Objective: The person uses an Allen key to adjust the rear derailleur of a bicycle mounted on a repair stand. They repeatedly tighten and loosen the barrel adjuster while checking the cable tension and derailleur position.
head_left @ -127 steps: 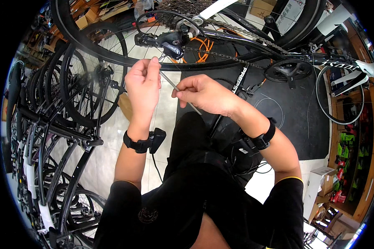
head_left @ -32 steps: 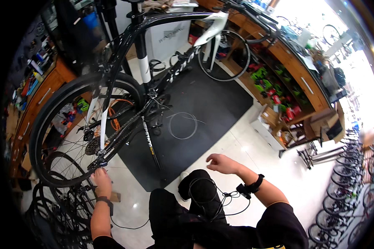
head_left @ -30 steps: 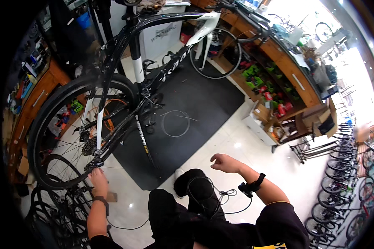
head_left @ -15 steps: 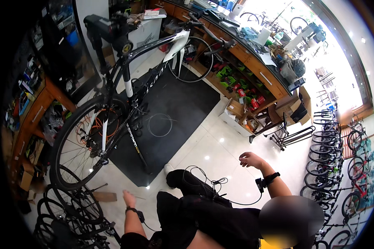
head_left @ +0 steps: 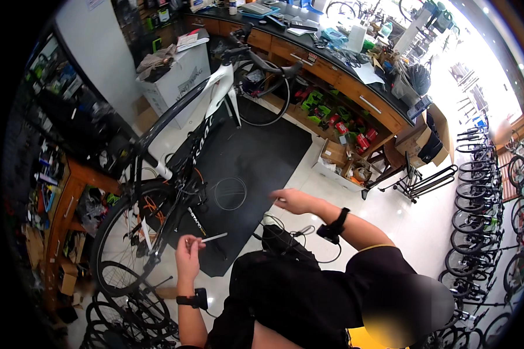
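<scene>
My left hand [head_left: 188, 256] grips a thin silver rod [head_left: 216, 237] that sticks out to the right from its fingers, beside the rear part of a black and white road bike [head_left: 214, 87]. My right hand [head_left: 291, 199] is in the air over the edge of the black mat [head_left: 273, 157], fingers loosely bent and apart, holding nothing that I can see. A coiled thin cable [head_left: 231, 178] lies on the mat. Dark cords [head_left: 308, 230] hang around my right knee.
Rows of bikes [head_left: 474, 198] line the right side, more below at left. A cluttered wooden counter [head_left: 343, 78] curves behind the bike, with an open box [head_left: 335, 152] of parts at its foot. A wooden bench [head_left: 67, 209] stands at left, a white carton [head_left: 172, 87] at back.
The view has swung repeatedly. My left hand has left the bike's rear derailleur and moved up and right with the rod. My right hand has moved left and upward since half a second ago.
</scene>
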{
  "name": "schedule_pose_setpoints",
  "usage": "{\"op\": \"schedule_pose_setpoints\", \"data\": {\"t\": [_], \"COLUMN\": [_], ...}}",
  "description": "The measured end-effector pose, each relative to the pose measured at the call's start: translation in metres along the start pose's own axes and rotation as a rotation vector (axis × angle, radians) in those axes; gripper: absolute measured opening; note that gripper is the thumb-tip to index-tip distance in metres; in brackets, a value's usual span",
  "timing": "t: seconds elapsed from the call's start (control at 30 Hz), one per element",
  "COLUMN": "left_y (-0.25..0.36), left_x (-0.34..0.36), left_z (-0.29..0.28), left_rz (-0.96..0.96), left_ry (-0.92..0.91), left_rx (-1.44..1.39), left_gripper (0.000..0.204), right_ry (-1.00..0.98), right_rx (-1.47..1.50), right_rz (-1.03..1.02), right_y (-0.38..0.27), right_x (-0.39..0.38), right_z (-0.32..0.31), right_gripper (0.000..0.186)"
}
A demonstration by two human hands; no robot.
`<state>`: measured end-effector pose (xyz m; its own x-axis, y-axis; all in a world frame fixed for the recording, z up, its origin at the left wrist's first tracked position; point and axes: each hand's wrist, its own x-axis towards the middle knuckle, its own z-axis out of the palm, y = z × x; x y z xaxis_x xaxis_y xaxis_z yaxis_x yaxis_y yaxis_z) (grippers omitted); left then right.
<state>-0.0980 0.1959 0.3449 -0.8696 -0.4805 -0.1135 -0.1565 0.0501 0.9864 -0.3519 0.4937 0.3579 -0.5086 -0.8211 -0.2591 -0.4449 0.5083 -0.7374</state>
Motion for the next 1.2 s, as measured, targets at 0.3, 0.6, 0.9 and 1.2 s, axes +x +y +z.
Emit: {"op": "schedule_pose_setpoints", "data": {"t": [0.3, 0.6, 0.9, 1.2], "left_y": [0.136, 0.17, 0.086, -0.057], "left_x": [0.12, 0.227, 0.299, 0.174], "left_z": [0.114, 0.173, 0.171, 0.158], "left_rz": [0.143, 0.202, 0.106, -0.599], "left_ry": [-0.166, -0.406, -0.375, 0.0], "left_rx": [-0.006, -0.088, 0.479, 0.591], "left_gripper": [0.007, 0.037, 0.029, 0.026], "right_ry": [-0.356, -0.12, 0.762, 0.563], "right_rx": [0.266, 0.097, 0.089, -0.681], "right_rz": [-0.252, -0.321, 0.387, 0.993], "right_y": [-0.034, 0.01, 0.213, 0.554], "right_x": [0.07, 0.092, 0.07, 0.104], "right_z": [-0.117, -0.185, -0.374, -0.533], "right_gripper": [0.024, 0.017, 0.026, 0.029]}}
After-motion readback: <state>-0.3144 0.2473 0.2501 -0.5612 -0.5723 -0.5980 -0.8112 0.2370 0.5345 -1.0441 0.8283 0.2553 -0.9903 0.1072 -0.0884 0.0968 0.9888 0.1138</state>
